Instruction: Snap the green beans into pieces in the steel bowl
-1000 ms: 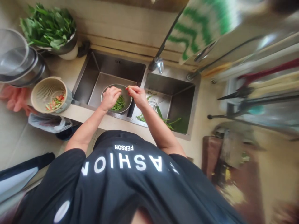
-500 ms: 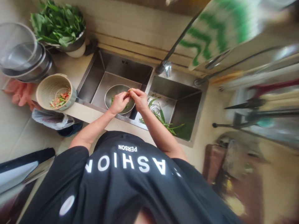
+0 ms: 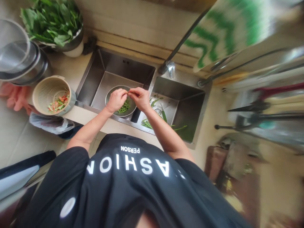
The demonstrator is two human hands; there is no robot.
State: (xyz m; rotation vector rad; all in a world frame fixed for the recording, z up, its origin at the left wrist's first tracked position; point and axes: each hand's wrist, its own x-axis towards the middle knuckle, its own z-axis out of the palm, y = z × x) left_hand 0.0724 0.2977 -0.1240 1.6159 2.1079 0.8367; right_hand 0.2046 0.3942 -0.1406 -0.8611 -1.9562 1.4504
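Over the left sink basin, my left hand [image 3: 117, 100] and my right hand [image 3: 140, 99] meet fingertip to fingertip, both closed in a pinch. Whatever lies between the fingers is too small to make out. Just below them a round metal bowl [image 3: 108, 98] sits in the basin, partly hidden by my hands. Short pieces of green stem [image 3: 124, 107] lie inside it. In the right basin, long green stalks with leaves [image 3: 164, 114] rest by the drain, partly behind my right forearm.
A beige strainer basket [image 3: 40, 95] holding red and green scraps stands left of the sink [image 3: 79, 95]. Behind it are stacked metal bowls [image 3: 38, 68] and a pot of leafy greens [image 3: 53, 23]. The faucet [image 3: 171, 69] rises between the basins. A green-and-white cloth [image 3: 220, 34] hangs at upper right.
My joined hands have moved slightly left and towards me. More of the cut green stems in the bowl now shows. The whole view has shifted a little.
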